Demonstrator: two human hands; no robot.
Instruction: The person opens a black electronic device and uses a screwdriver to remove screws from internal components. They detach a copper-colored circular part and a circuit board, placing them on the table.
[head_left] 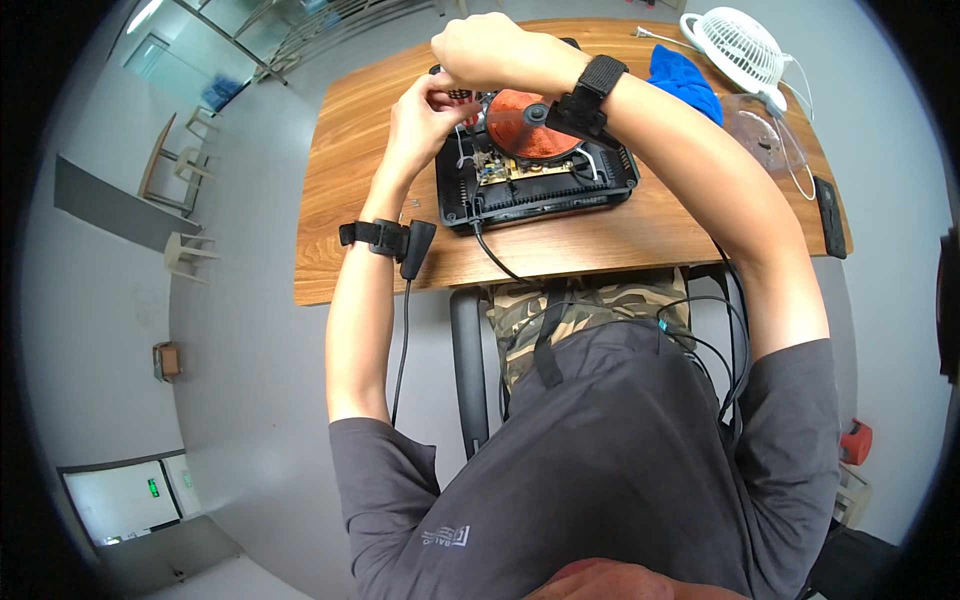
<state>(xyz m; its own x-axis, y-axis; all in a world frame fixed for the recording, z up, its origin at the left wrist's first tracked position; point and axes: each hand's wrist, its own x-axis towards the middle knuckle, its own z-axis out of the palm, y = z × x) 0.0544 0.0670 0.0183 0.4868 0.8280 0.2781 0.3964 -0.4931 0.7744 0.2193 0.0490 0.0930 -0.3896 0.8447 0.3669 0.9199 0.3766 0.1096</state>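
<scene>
hand position over the opened cooker base

the opened black appliance base (545,195) lies on the wooden table (350,200), its long axis running left to right, with a copper-coloured coil disc (530,125) at its far centre and a circuit board (500,168) just near of the coil. both hands meet at the far left corner of the base.

the left hand (425,115) is closed around a small part at that corner; what the part is cannot be told, as the fingers hide it. the right hand (480,50) is curled into a loose fist just above and far of the left hand, its forearm crossing over the coil from the right. whether it pinches anything cannot be told.

the left hand is the nearer 1 to the base. the work point lies directly below both hands. a black cord (495,255) leaves the near edge of the base.

a white fan (740,45), blue cloth (685,80) and clear lid (765,135) lie at the far right, well apart.
</scene>
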